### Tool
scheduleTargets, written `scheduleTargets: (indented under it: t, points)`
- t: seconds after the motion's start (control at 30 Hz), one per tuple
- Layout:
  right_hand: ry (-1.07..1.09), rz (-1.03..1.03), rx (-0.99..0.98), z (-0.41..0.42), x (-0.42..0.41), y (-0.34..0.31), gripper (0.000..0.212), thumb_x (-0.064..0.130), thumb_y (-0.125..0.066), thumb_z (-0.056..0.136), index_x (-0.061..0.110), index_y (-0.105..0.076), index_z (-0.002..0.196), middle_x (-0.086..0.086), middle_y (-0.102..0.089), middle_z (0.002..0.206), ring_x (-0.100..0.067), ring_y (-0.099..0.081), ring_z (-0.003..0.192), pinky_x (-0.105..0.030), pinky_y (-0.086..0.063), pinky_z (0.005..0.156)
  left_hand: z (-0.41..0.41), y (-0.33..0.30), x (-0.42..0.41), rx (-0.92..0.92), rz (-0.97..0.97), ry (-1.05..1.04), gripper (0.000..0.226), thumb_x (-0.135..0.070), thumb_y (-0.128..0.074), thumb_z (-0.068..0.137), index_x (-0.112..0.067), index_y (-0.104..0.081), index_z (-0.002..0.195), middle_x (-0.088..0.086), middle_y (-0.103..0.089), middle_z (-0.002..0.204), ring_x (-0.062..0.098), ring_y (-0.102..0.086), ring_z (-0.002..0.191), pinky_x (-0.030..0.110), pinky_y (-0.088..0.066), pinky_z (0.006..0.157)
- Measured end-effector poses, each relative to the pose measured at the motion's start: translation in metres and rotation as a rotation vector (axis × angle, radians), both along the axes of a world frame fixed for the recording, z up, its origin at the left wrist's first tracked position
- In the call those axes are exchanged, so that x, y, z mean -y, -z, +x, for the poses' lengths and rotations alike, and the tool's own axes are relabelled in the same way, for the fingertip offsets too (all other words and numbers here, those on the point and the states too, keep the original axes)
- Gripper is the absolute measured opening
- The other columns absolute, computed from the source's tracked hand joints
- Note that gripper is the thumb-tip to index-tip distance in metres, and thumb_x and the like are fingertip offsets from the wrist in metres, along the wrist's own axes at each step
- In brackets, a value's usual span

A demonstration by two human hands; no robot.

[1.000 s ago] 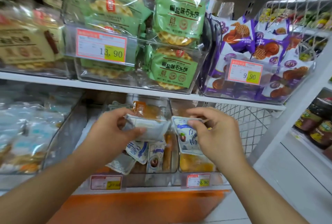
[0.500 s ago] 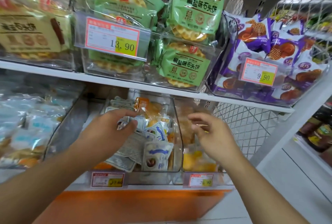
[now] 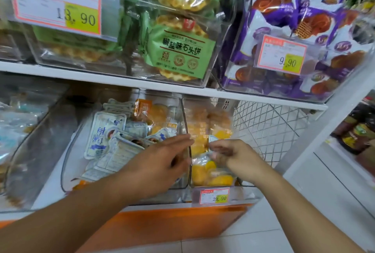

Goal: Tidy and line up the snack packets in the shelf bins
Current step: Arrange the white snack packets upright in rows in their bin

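- On the lower shelf (image 3: pixel 162 88) of a shop, a person works over two clear plastic bins, with the bin divider wall (image 3: pixel 185 122) as the landmark for what follows.
- Left of the divider lie the white-and-blue snack packets (image 3: pixel 105 133), jumbled at mixed angles, some face up and some showing their printed backs; orange packets (image 3: pixel 154 112) sit behind them, close against the divider.
- Right of the divider, yellow-orange snack packets (image 3: pixel 211 129) fill the second bin, above a price tag (image 3: pixel 215 196) reading 29.90.
- The left hand (image 3: pixel 160 163) reaches across toward the divider with fingers extended and apart, holding nothing that can be seen.
- The right hand (image 3: pixel 235 155), just right of the divider, has its fingers curled together; a pale blue packet corner (image 3: pixel 213 138) shows at the fingertips, so it appears to pinch a small packet, though blur hides the contact.
- The packets look light, soft and crinkly, with a slick film that would slide readily; their contents may crush under a hard squeeze.
- The sealed flat edges or corners seem the safest places to pinch, and a flat palm would serve to square a stack against the divider.
- The white-and-blue pile appears not yet lined up.
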State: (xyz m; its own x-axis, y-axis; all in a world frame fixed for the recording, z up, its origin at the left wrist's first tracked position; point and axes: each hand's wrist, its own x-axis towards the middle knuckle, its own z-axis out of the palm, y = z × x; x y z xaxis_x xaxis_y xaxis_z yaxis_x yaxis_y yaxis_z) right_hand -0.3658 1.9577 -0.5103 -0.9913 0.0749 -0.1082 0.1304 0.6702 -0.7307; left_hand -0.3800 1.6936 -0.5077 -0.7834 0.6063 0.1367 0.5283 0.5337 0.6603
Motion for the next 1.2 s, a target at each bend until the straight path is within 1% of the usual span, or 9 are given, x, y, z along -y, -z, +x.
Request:
scheduleTargets:
  t: [0.17, 0.3, 0.43, 0.6, 0.67, 0.8, 0.93, 1.13, 1.2]
  points:
    - [-0.002, 0.005, 0.0, -0.005, 0.012, 0.004, 0.014, 0.025, -0.079, 0.093, 0.028, -0.082, 0.107, 0.0, -0.08, 0.089, -0.025, -0.075, 0.089, -0.043, -0.061, 0.088, -0.002, 0.002, -0.004, -0.038, -0.011, -0.023, 0.048, -0.044, -0.048, 0.104, -0.046, -0.04, 0.151, -0.037, -0.025, 0.157, -0.02, -0.021, 0.141, 0.0, -0.017, 0.104]
    - [0.044, -0.076, 0.029, -0.002, 0.011, -0.002, 0.021, 0.001, -0.079, 0.088, 0.015, -0.084, 0.103, 0.025, -0.066, 0.061, 0.006, -0.065, 0.067, -0.018, -0.054, 0.067, 0.0, -0.001, -0.004, -0.03, -0.001, -0.028, 0.047, -0.042, -0.05, 0.104, -0.046, -0.042, 0.15, -0.037, -0.028, 0.156, -0.019, -0.023, 0.14, 0.0, -0.018, 0.104]
    - [0.116, -0.12, 0.012, 0.007, 0.012, -0.018, 0.028, -0.007, -0.081, 0.082, 0.019, -0.086, 0.092, 0.016, -0.064, 0.06, 0.002, -0.061, 0.059, -0.013, -0.049, 0.059, 0.007, -0.008, 0.0, 0.009, 0.037, -0.052, 0.044, -0.04, -0.053, 0.103, -0.044, -0.048, 0.146, -0.035, -0.039, 0.15, -0.013, -0.035, 0.136, 0.009, -0.027, 0.109]
    - [0.201, -0.198, -0.014, 0.019, 0.014, -0.042, 0.035, -0.01, -0.08, 0.078, 0.023, -0.087, 0.087, -0.013, -0.079, 0.089, -0.025, -0.077, 0.081, -0.043, -0.066, 0.071, 0.018, -0.017, 0.008, 0.067, 0.099, -0.07, 0.028, -0.034, -0.06, 0.1, -0.043, -0.061, 0.126, -0.031, -0.059, 0.124, -0.012, -0.053, 0.114, 0.008, -0.043, 0.094]
    - [0.236, -0.226, -0.062, 0.023, 0.015, -0.049, 0.029, -0.006, -0.081, 0.079, 0.022, -0.086, 0.081, -0.009, -0.08, 0.087, -0.026, -0.076, 0.089, -0.04, -0.063, 0.084, 0.022, -0.021, 0.013, 0.087, 0.133, -0.088, 0.02, -0.032, -0.061, 0.099, -0.043, -0.064, 0.117, -0.034, -0.061, 0.118, -0.013, -0.054, 0.11, 0.005, -0.044, 0.085]
    - [0.258, -0.275, -0.18, 0.029, 0.021, -0.061, 0.022, -0.003, -0.082, 0.079, 0.018, -0.083, 0.074, -0.004, -0.07, 0.072, -0.014, -0.064, 0.072, -0.029, -0.05, 0.072, 0.025, -0.027, 0.023, 0.153, 0.207, -0.147, 0.018, -0.038, -0.063, 0.097, -0.052, -0.064, 0.109, -0.037, -0.062, 0.113, 0.005, -0.069, 0.096, 0.031, -0.059, 0.081]
    - [0.262, -0.187, -0.153, 0.028, 0.031, -0.06, 0.019, -0.003, -0.084, 0.074, 0.013, -0.077, 0.07, -0.001, -0.067, 0.07, -0.012, -0.062, 0.069, -0.028, -0.049, 0.07, 0.026, -0.03, 0.032, 0.188, 0.218, -0.192, 0.018, -0.035, -0.063, 0.097, -0.051, -0.065, 0.106, -0.037, -0.062, 0.113, 0.013, -0.071, 0.095, 0.04, -0.06, 0.082]
    - [0.36, -0.262, -0.157, 0.027, 0.029, -0.058, 0.015, -0.004, -0.08, 0.08, 0.008, -0.077, 0.073, -0.009, -0.073, 0.072, -0.022, -0.069, 0.077, -0.035, -0.056, 0.077, 0.025, -0.031, 0.038, 0.197, 0.216, -0.22, 0.018, -0.033, -0.065, 0.096, -0.049, -0.066, 0.104, -0.035, -0.065, 0.11, 0.014, -0.071, 0.094, 0.036, -0.059, 0.077]
    - [0.359, -0.253, -0.216, 0.028, 0.034, -0.063, 0.012, -0.002, -0.078, 0.085, 0.007, -0.075, 0.078, -0.011, -0.076, 0.075, -0.022, -0.072, 0.079, -0.035, -0.056, 0.082, 0.024, -0.03, 0.039, 0.184, 0.212, -0.218, 0.02, -0.034, -0.067, 0.095, -0.05, -0.064, 0.105, -0.032, -0.065, 0.112, 0.008, -0.07, 0.097, 0.026, -0.059, 0.077]
